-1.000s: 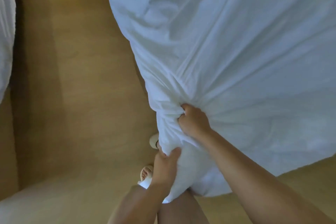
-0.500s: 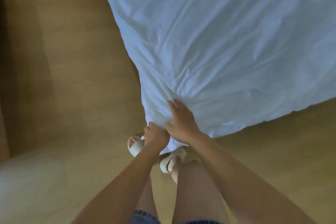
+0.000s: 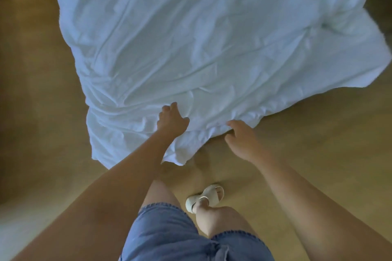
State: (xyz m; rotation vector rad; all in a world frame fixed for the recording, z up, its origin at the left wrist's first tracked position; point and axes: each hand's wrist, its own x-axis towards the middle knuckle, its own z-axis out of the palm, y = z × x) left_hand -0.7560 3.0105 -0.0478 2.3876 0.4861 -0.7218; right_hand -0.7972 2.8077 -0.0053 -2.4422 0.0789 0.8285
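White duvet (image 3: 212,44) lies spread on the wooden floor (image 3: 307,144), directly ahead of the standing person. Nearest the camera are blue denim shorts (image 3: 169,237) and a bare knee, with one cream sandal (image 3: 204,197) planted on the floor just short of the bedding. Beyond these, both bare forearms extend forward. The left hand (image 3: 172,122) rests on top of the duvet, a little inside its near edge, fingers curled down into the cloth and gripping a fold; creases fan out from this point. The right hand (image 3: 241,141) sits at the near edge, fingertips touching the hem and fingers loosely curled; whether it actually holds the cloth cannot be determined. The near edge runs obliquely, from a near-left corner close to the left forearm up toward a corner at the right border of the view. From that edge, the long axis runs away from the person, and the far end leaves the top of the view.
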